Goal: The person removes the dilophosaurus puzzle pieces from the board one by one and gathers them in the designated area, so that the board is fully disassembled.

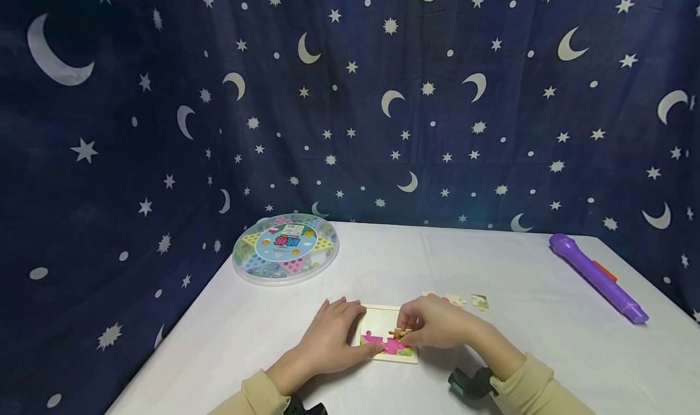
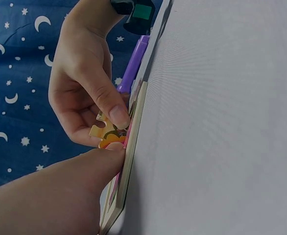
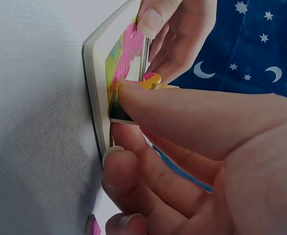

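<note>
A small wooden jigsaw tray point(image 1: 380, 319) lies on the white table, with pink and green pieces point(image 1: 392, 346) fitted along its near side. My left hand point(image 1: 330, 337) rests along the tray's left edge, fingers extended and thumb pressing on the pink pieces. Between thumb and fingertips, my right hand point(image 1: 440, 324) pinches a yellow-orange puzzle piece point(image 2: 100, 132) over the tray's right part. From the right wrist, that thumb lies across the piece, hiding much of it, close to the tray's border. Loose puzzle pieces point(image 1: 479, 302) lie just beyond the right hand.
At the back left sits a round clear case point(image 1: 322, 263) with a star-shaped game board. A purple wand-like stick point(image 1: 598, 276) with an orange part lies at the right. Behind the table hangs a dark blue curtain point(image 1: 361, 196) with moons and stars.
</note>
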Tool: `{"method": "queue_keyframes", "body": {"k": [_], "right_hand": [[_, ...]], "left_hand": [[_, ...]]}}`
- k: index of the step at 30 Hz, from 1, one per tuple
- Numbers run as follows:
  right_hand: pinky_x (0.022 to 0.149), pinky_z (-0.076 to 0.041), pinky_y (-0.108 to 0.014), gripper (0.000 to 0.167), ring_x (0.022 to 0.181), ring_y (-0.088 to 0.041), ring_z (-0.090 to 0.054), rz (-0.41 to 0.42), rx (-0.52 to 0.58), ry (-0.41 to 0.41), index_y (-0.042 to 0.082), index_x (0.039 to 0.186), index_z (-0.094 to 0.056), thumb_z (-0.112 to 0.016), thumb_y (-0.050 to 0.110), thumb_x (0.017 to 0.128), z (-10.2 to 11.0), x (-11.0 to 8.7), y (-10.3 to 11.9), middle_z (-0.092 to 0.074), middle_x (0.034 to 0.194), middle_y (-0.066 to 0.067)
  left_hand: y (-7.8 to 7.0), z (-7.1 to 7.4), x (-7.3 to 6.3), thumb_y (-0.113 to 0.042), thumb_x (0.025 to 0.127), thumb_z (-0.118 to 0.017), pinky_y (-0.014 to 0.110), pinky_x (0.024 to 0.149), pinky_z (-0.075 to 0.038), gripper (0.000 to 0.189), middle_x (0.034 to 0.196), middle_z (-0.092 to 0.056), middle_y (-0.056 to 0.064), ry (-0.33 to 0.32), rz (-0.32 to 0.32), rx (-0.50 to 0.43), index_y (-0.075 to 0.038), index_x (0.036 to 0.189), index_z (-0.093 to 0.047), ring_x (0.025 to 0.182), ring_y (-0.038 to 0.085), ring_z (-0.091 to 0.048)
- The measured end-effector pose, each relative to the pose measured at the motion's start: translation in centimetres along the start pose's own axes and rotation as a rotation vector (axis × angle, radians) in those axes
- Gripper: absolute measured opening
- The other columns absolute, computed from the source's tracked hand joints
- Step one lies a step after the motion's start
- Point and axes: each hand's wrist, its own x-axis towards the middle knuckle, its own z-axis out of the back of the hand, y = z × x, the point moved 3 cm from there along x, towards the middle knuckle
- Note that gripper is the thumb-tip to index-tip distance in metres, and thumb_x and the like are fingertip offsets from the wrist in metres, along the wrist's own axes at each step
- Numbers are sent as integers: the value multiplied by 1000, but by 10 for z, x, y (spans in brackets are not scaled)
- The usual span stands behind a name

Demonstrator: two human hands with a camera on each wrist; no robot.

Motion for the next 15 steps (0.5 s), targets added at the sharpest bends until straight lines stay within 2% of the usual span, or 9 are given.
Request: {"method": "queue_keyframes", "body": {"k": [15], "right_hand": [[62, -46, -32, 15, 70, -12, -56, -68, -17, -21, 22, 85, -67, -80, 14, 86, 5, -2, 4, -62, 76, 13]], "left_hand": [[0, 1, 0, -70, 86, -67, 64, 114, -28, 76, 137, -62, 9, 6, 6, -3, -11, 133, -62, 136, 39, -49]]}}
